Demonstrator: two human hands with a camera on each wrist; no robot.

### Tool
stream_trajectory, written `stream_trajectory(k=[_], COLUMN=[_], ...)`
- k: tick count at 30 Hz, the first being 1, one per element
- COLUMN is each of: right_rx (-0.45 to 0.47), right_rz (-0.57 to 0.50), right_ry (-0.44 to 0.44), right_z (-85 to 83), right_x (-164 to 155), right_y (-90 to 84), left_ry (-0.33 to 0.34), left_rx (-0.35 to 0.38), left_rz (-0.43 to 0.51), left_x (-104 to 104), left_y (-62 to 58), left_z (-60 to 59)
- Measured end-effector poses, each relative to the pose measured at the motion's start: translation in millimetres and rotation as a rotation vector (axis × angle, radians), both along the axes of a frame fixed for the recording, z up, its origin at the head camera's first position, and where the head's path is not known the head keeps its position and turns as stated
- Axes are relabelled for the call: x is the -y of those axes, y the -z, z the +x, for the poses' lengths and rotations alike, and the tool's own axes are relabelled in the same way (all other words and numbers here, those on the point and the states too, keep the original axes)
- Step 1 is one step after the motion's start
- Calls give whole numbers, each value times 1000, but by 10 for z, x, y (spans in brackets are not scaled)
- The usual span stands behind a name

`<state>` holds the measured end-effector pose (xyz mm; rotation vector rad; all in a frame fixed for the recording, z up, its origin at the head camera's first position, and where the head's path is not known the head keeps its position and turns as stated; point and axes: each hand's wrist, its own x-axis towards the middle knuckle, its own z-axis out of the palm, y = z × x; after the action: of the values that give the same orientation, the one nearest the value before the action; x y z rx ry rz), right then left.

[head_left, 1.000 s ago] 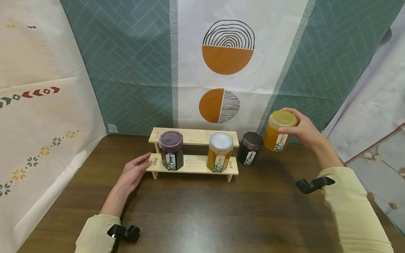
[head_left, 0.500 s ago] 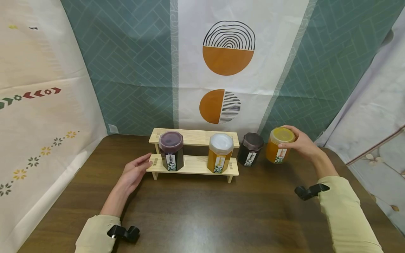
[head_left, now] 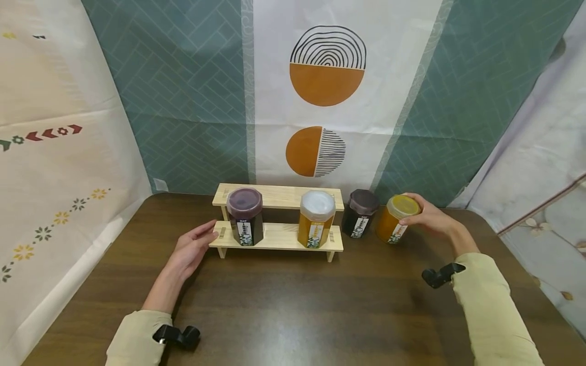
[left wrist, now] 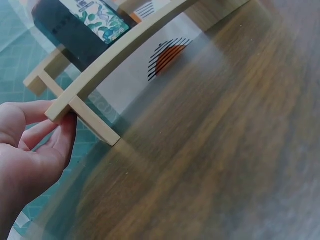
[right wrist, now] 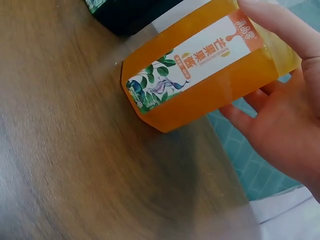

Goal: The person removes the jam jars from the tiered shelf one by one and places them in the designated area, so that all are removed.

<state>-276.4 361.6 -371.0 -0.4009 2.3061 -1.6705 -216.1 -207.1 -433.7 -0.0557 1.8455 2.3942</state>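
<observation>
The right hand (head_left: pixel 428 218), curled round the orange hexagonal plastic jar (head_left: pixel 397 219), has lowered it to mid-right, probably touching the brown wooden table (head_left: pixel 293 305); the left hand (head_left: pixel 192 250) rests open against the pale wooden rack (head_left: pixel 274 239).

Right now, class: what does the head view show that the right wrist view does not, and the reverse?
Only the head view shows the wooden rack with two jars on it and the left hand touching its end. Only the right wrist view shows the printed label on the orange jar close up. Both show the right hand gripping that jar beside the dark jar on the table.
</observation>
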Motion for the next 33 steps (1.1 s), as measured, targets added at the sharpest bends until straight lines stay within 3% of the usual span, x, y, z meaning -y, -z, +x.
stream_trajectory(k=[4, 9, 18, 23, 29, 33], right_rx=[33, 5, -272, -323, -268, -225], right_rz=[76, 190, 365, 314, 114, 45], right_ry=[4, 11, 219, 206, 94, 39], right_z=[-28, 0, 189, 340, 436, 445], right_x=[30, 59, 439, 849, 1318, 1560], right_y=[-29, -153, -533, -609, -599, -559], left_ry=[-2, 7, 5, -1, -3, 2], left_rx=[6, 3, 0, -4, -2, -2], left_rz=[5, 6, 13, 21, 30, 26], left_x=[10, 10, 1, -5, 3, 12], left_y=[1, 16, 23, 20, 14, 6], left_z=[1, 2, -14, -19, -11, 3])
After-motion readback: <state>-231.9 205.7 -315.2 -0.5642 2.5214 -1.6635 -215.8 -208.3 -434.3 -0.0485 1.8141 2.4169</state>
